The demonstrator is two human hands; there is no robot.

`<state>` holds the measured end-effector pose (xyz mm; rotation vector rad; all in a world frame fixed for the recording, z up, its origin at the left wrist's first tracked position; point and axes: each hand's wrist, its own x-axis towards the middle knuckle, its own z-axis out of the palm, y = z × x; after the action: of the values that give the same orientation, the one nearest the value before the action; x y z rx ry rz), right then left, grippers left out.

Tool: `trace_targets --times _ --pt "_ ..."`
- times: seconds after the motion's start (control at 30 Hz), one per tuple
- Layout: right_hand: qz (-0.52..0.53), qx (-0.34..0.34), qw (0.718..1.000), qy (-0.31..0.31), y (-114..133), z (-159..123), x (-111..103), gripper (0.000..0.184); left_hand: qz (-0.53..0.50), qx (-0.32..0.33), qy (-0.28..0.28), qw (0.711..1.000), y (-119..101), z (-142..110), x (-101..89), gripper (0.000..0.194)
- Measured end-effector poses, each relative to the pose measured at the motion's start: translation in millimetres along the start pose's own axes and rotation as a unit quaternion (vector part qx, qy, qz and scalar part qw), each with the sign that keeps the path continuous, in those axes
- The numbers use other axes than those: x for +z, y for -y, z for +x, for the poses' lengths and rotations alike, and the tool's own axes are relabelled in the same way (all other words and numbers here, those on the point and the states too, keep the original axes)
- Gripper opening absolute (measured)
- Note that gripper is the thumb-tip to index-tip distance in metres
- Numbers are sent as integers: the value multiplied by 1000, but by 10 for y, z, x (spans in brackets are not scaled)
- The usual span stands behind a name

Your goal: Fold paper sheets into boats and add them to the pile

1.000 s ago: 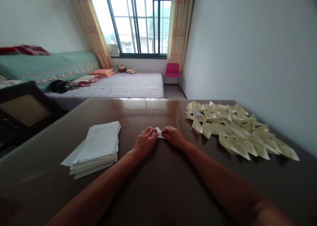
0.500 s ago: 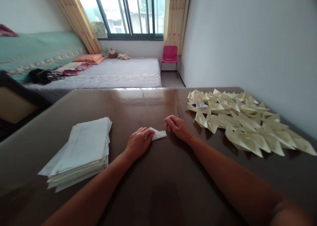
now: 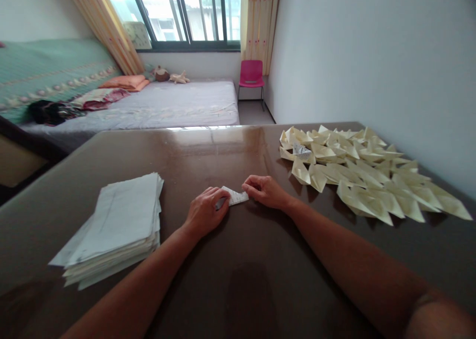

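Note:
A small folded piece of white paper (image 3: pixel 236 196) with faint printed lines lies low over the brown table, between my two hands. My left hand (image 3: pixel 208 208) grips its left end, thumb in front and fingers behind. At the paper's right tip is my right hand (image 3: pixel 263 190), its thumb and forefinger pinched together on the corner. My fingers cover both ends of the paper. Off to the right stand rows of folded cream paper boats (image 3: pixel 357 165), with one printed white paper boat (image 3: pixel 301 150) among them.
A thick stack of white paper sheets (image 3: pixel 119 215) rests on the glossy brown table (image 3: pixel 208 160) at the left. Beyond the table are a bed (image 3: pixel 193 98) and a pink chair (image 3: pixel 251 74). A white wall (image 3: pixel 357 56) runs along the right side.
My right hand has moved slightly left and down, from just off the paper's right tip onto it. My left hand stays on the paper. The camera view has shifted a little.

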<state>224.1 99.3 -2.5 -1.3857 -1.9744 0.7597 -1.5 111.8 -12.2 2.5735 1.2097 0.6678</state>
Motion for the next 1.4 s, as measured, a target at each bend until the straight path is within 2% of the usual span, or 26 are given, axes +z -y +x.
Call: trace_targets --times 0.07,0.17,0.37,0.57,0.67,0.77,0.97,1.2,1.4 --pt "11 -10 999 42 -5 -10 -21 26 22 12 6 1000 -21 -15 -8 12" --pt "-4 -5 997 83 -13 -19 -41 36 51 27 17 998 -58 -31 -26 13" --pt "-8 -17 994 110 -20 -26 -86 33 88 62 30 994 -119 -45 -72 16" --pt "134 -30 981 138 -78 -7 -139 16 110 125 83 983 -130 -70 -134 24" --pt "144 -34 976 159 -104 0 -148 19 115 143 101 978 -119 -71 -150 37" --pt "138 -32 975 168 -107 -2 -149 23 122 154 112 974 -111 -68 -164 40" --pt "105 -57 978 171 -42 -27 -158 19 121 163 102 974 -109 -72 -166 35" --pt "-27 -94 982 162 82 -59 -203 26 136 162 69 975 -97 -74 -90 32" --pt "-79 -74 989 103 115 -75 -80 25 145 124 46 981 -99 -71 -47 33"
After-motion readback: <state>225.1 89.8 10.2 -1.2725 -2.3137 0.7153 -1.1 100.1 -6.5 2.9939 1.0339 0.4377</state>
